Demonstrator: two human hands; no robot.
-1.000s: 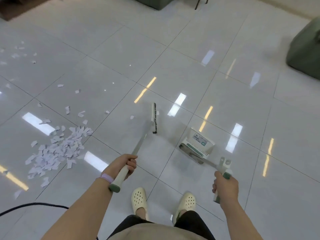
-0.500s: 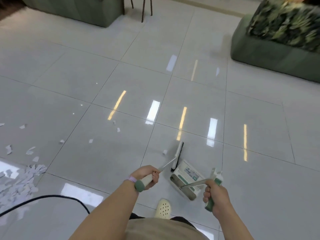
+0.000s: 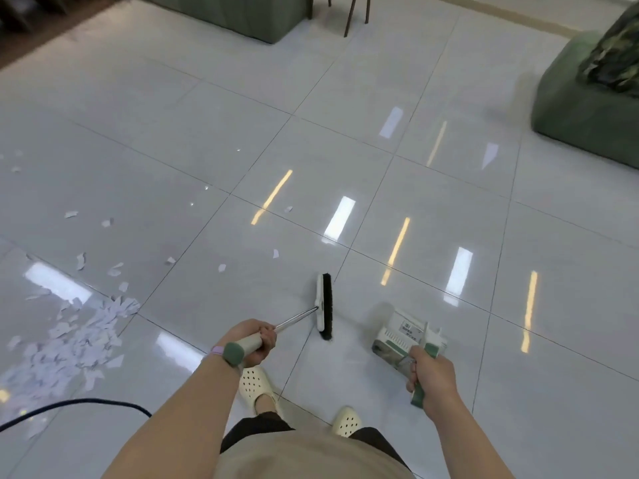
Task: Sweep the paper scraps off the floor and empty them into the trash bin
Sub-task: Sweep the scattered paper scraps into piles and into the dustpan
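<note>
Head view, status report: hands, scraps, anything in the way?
Left hand grips broom; right hand grips dustpan. Scrap pile unswept, off left. Black cable beside the pile.

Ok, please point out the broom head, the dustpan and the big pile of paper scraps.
broom head (image 3: 324,306), head view, on its white back.
dustpan (image 3: 397,335), head view, on its white and green body.
pile of paper scraps (image 3: 69,344), head view, on the middle of the heap.

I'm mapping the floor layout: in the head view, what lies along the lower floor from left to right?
Heap of white paper scraps → left hand on the broom handle → black-bristled broom head → white-and-green dustpan → right hand.
</note>
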